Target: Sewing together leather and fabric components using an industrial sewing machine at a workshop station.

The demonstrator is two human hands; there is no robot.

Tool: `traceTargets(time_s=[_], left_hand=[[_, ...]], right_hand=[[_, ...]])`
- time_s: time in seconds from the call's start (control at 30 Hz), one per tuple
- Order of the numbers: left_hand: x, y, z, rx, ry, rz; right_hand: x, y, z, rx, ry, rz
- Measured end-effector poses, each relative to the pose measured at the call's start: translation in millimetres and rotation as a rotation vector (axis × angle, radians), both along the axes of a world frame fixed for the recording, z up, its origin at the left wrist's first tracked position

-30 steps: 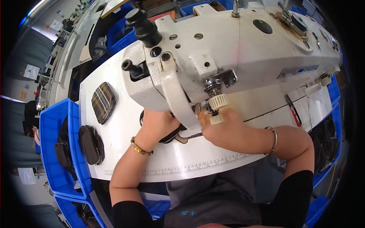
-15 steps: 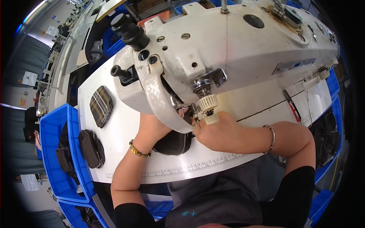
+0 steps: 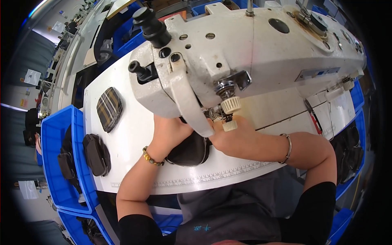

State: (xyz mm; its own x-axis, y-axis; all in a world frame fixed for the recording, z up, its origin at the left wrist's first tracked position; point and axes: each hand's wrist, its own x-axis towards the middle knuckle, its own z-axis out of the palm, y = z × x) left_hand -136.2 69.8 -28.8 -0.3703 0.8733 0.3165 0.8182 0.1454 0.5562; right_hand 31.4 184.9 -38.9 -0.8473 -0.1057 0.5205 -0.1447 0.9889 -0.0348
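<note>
A dark brown zippered pouch (image 3: 188, 153) lies under the head of a white sewing machine (image 3: 228, 53), its curved zipper facing the table's near edge. My left hand (image 3: 174, 131) grips the pouch's far left side, with the fingertips hidden behind the machine's curved white lever (image 3: 191, 104). Close to the needle area, my right hand (image 3: 233, 136) has its fingers curled on the pouch's right edge. The cream tension knob (image 3: 230, 105) hangs just above that hand. The needle and the spot being sewn are covered by the machine and my fingers.
On the white table's left side lie a plaid padded piece (image 3: 109, 109) and a dark pouch (image 3: 96, 155). A blue bin (image 3: 51, 163) with dark pouches stands left of the table. A red-handled cutter (image 3: 313, 116) rests at the right. A ruler strip (image 3: 204, 179) runs along the near edge.
The machine sits slightly further right in the picture as the view shifts. Both hands remain on the pouch, which has turned a little; the left fingertips seen before are now hidden.
</note>
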Motion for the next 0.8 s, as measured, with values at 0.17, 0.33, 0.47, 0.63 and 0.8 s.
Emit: traceTargets(time_s=[0.17,0.33,0.47,0.63,0.8], left_hand=[[2.9,1.8,3.8,-0.067,-0.039,0.061],[1.0,1.1,-7.4,-0.072,-0.093,0.099],[-2.4,1.9,-17.0,-0.065,0.093,0.069],[-2.5,-3.9,-15.0,-0.046,0.107,0.118],[25.7,-21.3,41.2,-0.148,0.335,-0.075]], right_hand=[[0.5,-0.4,-1.5,-0.019,-0.001,0.019],[1.9,2.8,-1.4,-0.006,-0.022,0.017],[-8.4,13.0,-44.9,-0.025,0.014,0.077],[-13.0,14.4,-47.5,-0.101,0.053,0.106],[-1.9,16.6,-13.8,-0.082,-0.070,0.055]])
